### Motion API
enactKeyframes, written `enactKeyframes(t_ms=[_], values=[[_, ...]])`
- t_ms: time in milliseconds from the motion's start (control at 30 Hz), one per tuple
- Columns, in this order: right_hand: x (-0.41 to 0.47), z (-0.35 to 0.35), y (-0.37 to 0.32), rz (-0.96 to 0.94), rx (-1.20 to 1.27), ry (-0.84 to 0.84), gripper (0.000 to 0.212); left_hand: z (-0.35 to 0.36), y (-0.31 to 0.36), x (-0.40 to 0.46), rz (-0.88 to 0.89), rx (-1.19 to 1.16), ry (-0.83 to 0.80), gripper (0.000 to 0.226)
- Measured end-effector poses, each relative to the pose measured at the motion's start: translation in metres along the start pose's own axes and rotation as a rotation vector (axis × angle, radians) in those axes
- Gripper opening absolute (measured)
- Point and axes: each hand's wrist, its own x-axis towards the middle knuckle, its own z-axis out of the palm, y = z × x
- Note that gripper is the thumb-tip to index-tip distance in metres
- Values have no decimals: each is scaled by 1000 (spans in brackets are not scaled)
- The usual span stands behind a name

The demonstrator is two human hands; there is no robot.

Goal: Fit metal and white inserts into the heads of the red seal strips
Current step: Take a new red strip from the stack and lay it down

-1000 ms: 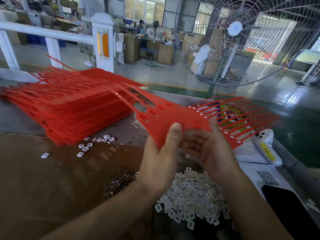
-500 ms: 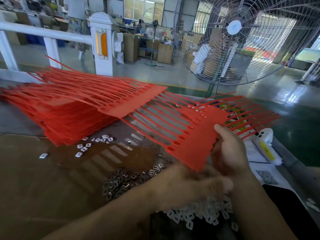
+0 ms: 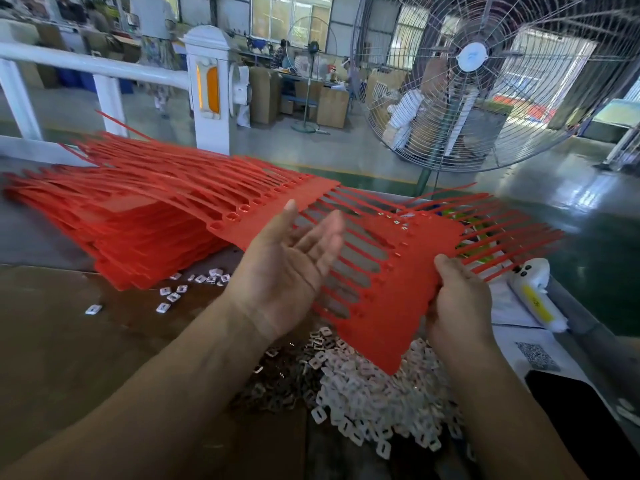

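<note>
The right hand (image 3: 457, 306) grips a sheet of red seal strips (image 3: 398, 271), thumb on top at its edge toward 3 o'clock and the other fingers curled beneath, holding it raised and tilted above the desk (image 3: 69, 358). The sheet's thin tails fan out toward 2 o'clock, and several heads along its far row look to carry small white pieces, though the blur makes that hard to confirm. The left hand (image 3: 287, 268) is open, palm up, its fingers (image 3: 325, 237) straight and relaxed, at 9 o'clock of the held sheet; it appears to lie under the near end of another sheet, but whether it touches it cannot be told.

That second sheet tops a big stack of red strips (image 3: 138, 220) spread across the desk toward 10 o'clock. Directly below the held sheet, at 6 o'clock, lies a heap of white inserts (image 3: 374, 393), and just beside it at 8 o'clock a smaller, darker heap of metal inserts (image 3: 277, 372). A few loose assembled-looking white pieces (image 3: 194, 285) are scattered by the near edge of the stack. At 3 o'clock a white handheld device with a yellow label (image 3: 535, 292) rests on papers, near a sheet with a QR code (image 3: 536, 355) and a black phone (image 3: 588, 417). A large standing fan (image 3: 485, 81) rises beyond the desk at 1 o'clock.
</note>
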Motion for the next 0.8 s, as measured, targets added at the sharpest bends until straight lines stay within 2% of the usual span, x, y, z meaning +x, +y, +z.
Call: enactKeyframes(t_ms=[100,233,367,500,600,733,800], values=[[0,0,2,-7,-25,34,41,-11,12,9,32,-123,88,48],[1,-1,-1,41,-10,112,26,-18,21,18,119,-101,121,55],[11,-17,-9,127,-47,275,19,-23,37,21,202,5,89,42],[19,-29,-23,220,-2,297,21,-28,51,23,313,322,103,33],[21,-36,-29,226,-20,278,27,-31,60,22,398,520,140,35],[26,-42,-36,267,-91,245,42,-31,68,21,512,507,206,32],[28,-46,-38,290,-116,268,34,-33,72,21,518,422,223,28]])
